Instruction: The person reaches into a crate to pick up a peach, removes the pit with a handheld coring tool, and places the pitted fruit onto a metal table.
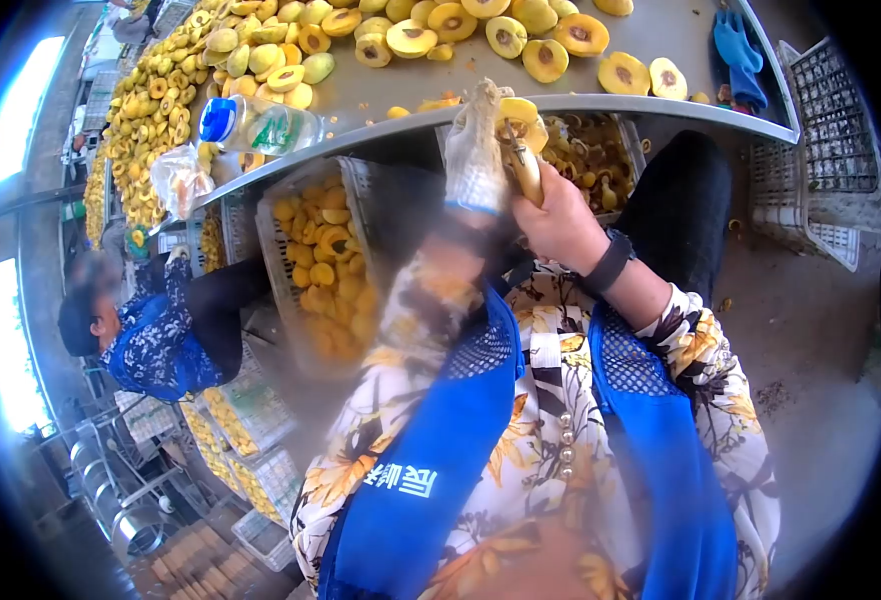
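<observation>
My left hand [475, 150], in a white knit glove, is closed around a yellow peach half [523, 112] just past the table's near edge. My right hand [564, 222] is bare and wraps round the wooden handle of a pitting knife [527, 172]. The knife's metal tip meets the cut face of the peach half. Below the hands, a crate [629, 135] holds peach pieces and scraps. Many halved peaches [411, 38] lie on the metal table [651, 30] ahead, several with brown centres showing.
A plastic bottle [271, 128] with a blue cap and a crumpled plastic bag [181, 180] lie at the table's left. Blue gloves [739, 58] rest at its right corner. A white crate [271, 235] of peaches stands left, stacked crates [831, 150] right. Another person [166, 335] sits at left.
</observation>
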Action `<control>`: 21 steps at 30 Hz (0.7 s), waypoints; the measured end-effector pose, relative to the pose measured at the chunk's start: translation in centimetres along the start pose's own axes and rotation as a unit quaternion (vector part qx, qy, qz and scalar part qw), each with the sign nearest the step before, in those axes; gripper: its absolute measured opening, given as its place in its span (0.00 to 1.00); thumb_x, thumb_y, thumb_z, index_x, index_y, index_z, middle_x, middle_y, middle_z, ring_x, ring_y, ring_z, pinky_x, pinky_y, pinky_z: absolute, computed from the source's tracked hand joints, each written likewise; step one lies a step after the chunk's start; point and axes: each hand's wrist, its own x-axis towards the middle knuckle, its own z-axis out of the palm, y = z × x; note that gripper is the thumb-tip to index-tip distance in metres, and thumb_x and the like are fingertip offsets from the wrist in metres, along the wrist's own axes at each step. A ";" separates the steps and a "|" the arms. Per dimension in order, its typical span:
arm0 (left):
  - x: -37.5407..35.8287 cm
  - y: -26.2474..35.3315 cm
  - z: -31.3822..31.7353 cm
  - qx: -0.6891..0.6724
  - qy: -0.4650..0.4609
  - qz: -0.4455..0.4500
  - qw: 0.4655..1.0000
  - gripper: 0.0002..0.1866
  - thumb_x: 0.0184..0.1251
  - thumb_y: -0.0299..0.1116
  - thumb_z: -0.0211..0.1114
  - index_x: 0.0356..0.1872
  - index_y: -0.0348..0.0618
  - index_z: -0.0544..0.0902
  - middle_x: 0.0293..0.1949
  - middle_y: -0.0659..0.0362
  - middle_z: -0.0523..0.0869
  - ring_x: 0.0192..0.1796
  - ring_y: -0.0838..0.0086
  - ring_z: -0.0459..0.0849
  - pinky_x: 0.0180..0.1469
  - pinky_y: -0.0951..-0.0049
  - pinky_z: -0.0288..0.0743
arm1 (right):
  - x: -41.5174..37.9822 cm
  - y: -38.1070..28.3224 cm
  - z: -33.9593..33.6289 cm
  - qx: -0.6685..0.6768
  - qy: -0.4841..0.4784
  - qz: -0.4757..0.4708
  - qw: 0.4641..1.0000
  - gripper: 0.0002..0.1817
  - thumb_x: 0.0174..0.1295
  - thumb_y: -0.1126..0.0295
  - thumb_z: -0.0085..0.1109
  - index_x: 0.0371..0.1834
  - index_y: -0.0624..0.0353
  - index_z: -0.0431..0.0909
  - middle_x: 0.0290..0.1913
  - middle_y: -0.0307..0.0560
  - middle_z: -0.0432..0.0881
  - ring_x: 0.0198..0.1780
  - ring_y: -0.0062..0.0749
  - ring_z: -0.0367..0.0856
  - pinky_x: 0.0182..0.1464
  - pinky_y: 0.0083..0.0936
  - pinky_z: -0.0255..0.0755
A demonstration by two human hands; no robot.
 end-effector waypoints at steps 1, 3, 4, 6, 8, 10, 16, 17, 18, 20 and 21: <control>0.5 -0.5 -1.0 -0.029 -0.004 -0.038 0.999 0.15 0.60 0.42 0.61 0.37 0.39 0.77 0.27 0.56 0.80 0.27 0.69 0.80 0.28 0.71 0.76 | -0.2 -0.3 -0.1 0.049 -0.027 0.030 0.998 0.11 0.54 0.74 0.45 0.41 0.62 0.64 0.19 0.44 0.71 0.12 0.28 0.69 0.14 0.24 0.64; 0.3 -0.2 -0.8 -0.015 -0.009 -0.064 0.998 0.16 0.60 0.44 0.61 0.36 0.40 0.77 0.27 0.56 0.80 0.27 0.68 0.80 0.27 0.71 0.76 | -0.5 -1.2 0.0 0.140 -0.073 0.103 0.982 0.12 0.55 0.75 0.43 0.43 0.60 0.62 0.18 0.38 0.67 0.09 0.19 0.63 0.09 0.18 0.60; 0.3 -0.3 -0.9 -0.019 -0.017 -0.065 0.998 0.16 0.59 0.44 0.61 0.36 0.39 0.77 0.26 0.56 0.80 0.26 0.68 0.80 0.26 0.71 0.76 | -0.6 -1.6 0.0 0.154 -0.085 0.113 0.978 0.12 0.55 0.75 0.43 0.43 0.60 0.61 0.18 0.39 0.67 0.09 0.19 0.63 0.10 0.19 0.60; 0.4 -0.2 -0.8 0.003 -0.020 -0.055 0.998 0.16 0.59 0.43 0.62 0.34 0.39 0.77 0.25 0.56 0.79 0.24 0.68 0.79 0.25 0.71 0.75 | -0.8 -2.1 -0.1 0.181 -0.108 0.134 0.968 0.12 0.55 0.75 0.43 0.44 0.60 0.60 0.19 0.40 0.67 0.09 0.21 0.63 0.10 0.20 0.60; 0.3 0.2 -0.5 0.057 -0.007 -0.032 0.998 0.15 0.58 0.43 0.62 0.33 0.39 0.78 0.23 0.56 0.79 0.22 0.69 0.78 0.23 0.72 0.75 | -0.8 -2.0 -0.3 0.205 -0.125 0.154 0.959 0.13 0.55 0.76 0.44 0.44 0.60 0.59 0.19 0.41 0.67 0.10 0.20 0.62 0.10 0.20 0.61; 0.6 -0.3 -0.5 0.088 0.013 -0.003 0.996 0.15 0.58 0.43 0.62 0.32 0.39 0.78 0.22 0.56 0.79 0.21 0.69 0.78 0.22 0.72 0.74 | -0.8 -2.0 -0.2 0.217 -0.138 0.169 0.952 0.13 0.55 0.76 0.44 0.44 0.60 0.59 0.19 0.41 0.67 0.10 0.20 0.62 0.10 0.20 0.61; 0.7 0.1 -0.6 0.040 0.030 -0.117 0.992 0.16 0.57 0.45 0.63 0.29 0.41 0.76 0.22 0.58 0.78 0.21 0.71 0.77 0.21 0.73 0.73 | -0.1 -0.5 -0.1 0.177 -0.148 0.118 0.966 0.11 0.56 0.74 0.47 0.42 0.59 0.62 0.19 0.39 0.68 0.11 0.20 0.64 0.12 0.20 0.62; 1.4 -0.1 -1.1 0.022 0.039 -0.147 0.988 0.17 0.57 0.46 0.63 0.29 0.41 0.75 0.22 0.58 0.78 0.21 0.71 0.77 0.21 0.73 0.73 | 0.3 0.1 -0.1 0.136 -0.134 0.076 0.979 0.10 0.56 0.73 0.48 0.41 0.59 0.64 0.19 0.38 0.69 0.12 0.20 0.65 0.14 0.20 0.64; 1.5 -0.2 -1.3 -0.005 0.023 -0.158 0.987 0.18 0.58 0.48 0.61 0.30 0.42 0.75 0.22 0.58 0.77 0.21 0.71 0.77 0.22 0.72 0.73 | 0.2 0.5 0.1 0.096 -0.113 0.026 0.989 0.09 0.56 0.73 0.48 0.40 0.59 0.65 0.20 0.37 0.70 0.14 0.19 0.66 0.16 0.20 0.65; 1.6 0.0 -1.7 -0.058 -0.007 -0.176 0.983 0.19 0.59 0.52 0.58 0.31 0.44 0.74 0.23 0.58 0.77 0.23 0.69 0.77 0.23 0.70 0.74 | 0.2 1.3 0.4 0.014 -0.056 -0.079 0.995 0.07 0.56 0.73 0.50 0.37 0.60 0.67 0.20 0.36 0.72 0.17 0.19 0.68 0.21 0.19 0.66; 1.8 0.3 -1.8 -0.074 0.036 -0.166 0.983 0.20 0.60 0.54 0.56 0.32 0.45 0.73 0.23 0.58 0.78 0.23 0.68 0.77 0.23 0.70 0.73 | 0.2 1.5 0.4 -0.026 -0.023 -0.136 0.990 0.07 0.56 0.73 0.51 0.36 0.60 0.68 0.20 0.36 0.72 0.19 0.18 0.69 0.23 0.19 0.67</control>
